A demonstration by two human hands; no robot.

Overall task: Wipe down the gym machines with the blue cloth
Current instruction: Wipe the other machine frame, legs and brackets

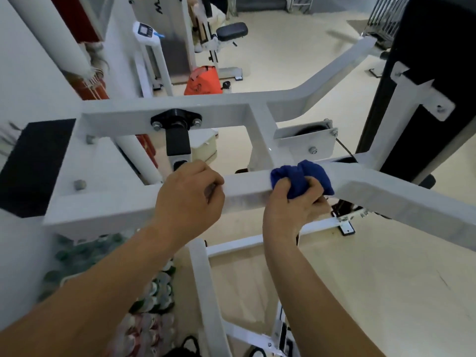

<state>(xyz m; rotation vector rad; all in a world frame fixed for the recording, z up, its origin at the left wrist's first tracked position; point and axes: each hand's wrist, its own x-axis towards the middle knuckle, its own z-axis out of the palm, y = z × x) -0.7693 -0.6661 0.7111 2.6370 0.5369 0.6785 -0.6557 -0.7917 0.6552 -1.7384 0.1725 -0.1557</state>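
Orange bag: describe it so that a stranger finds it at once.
Take the white frame across the middle of the view and look over it to the pale floor behind. The orange bag stands there, by the base of a machine with a black pad. It is the only bright orange thing on that floor.

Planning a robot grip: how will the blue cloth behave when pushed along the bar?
Probably floppy: the blue cloth bunches into folds in the right hand. Likely light, since one hand wads it against the white bar.
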